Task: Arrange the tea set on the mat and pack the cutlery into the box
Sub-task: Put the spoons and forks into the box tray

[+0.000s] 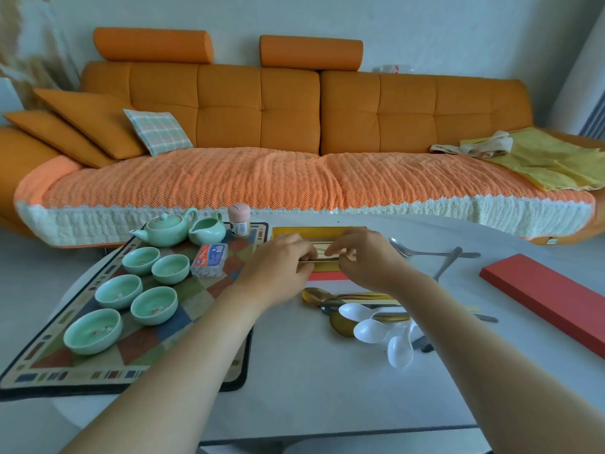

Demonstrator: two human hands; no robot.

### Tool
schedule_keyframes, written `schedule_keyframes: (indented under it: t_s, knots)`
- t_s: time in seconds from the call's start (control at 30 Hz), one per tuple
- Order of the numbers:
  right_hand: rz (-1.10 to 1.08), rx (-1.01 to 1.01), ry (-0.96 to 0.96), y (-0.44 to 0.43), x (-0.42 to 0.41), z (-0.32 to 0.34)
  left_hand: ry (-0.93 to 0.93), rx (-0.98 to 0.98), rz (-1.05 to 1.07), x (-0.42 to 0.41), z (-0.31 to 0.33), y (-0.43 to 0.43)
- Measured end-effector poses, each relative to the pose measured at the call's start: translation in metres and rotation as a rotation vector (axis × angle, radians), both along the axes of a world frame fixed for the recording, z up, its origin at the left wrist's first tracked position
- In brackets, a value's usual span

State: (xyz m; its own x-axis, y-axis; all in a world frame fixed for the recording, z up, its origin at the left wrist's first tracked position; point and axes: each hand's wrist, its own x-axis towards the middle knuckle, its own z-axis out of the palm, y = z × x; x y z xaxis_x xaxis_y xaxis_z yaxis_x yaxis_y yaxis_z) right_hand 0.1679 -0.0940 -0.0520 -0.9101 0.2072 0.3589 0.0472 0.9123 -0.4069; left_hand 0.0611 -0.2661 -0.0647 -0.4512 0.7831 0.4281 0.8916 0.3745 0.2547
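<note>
Both hands hover over the open gold-lined box (288, 231) at the table's far middle. My left hand (278, 267) and my right hand (363, 260) each pinch an end of a thin dark utensil (324, 258) lying across the box. On the patterned mat (183, 309) at left stand a green teapot (165, 229), a green pitcher (208, 231) and several green cups (119, 291). Gold, dark and white plastic spoons (370, 329) lie piled near my right forearm. Metal spoons (425, 253) lie to the right of the box.
The red box lid (550, 299) lies at the table's right. A plastic toothpick box (209, 260) and a pink jar (239, 220) sit on the mat. An orange sofa (294, 126) stands beyond the white table (311, 388).
</note>
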Motion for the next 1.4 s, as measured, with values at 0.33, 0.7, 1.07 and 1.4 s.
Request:
schedule_keyframes:
  t_s: [0.33,0.7,1.07,1.4]
  knots:
    - [0.014,0.047,-0.354,0.01,0.047,0.003,-0.105,-0.312,-0.089,0.031,-0.006,0.009]
    - [-0.037,-0.021,-0.275,0.011,0.044,-0.008,-0.298,0.077,0.063,0.029,-0.003,0.014]
    - [-0.125,-0.046,0.073,0.01,0.008,-0.01,-0.129,0.355,0.142,-0.004,-0.001,0.006]
    - [-0.249,0.001,-0.055,0.008,-0.038,-0.027,0.054,0.025,0.082,-0.019,-0.018,0.003]
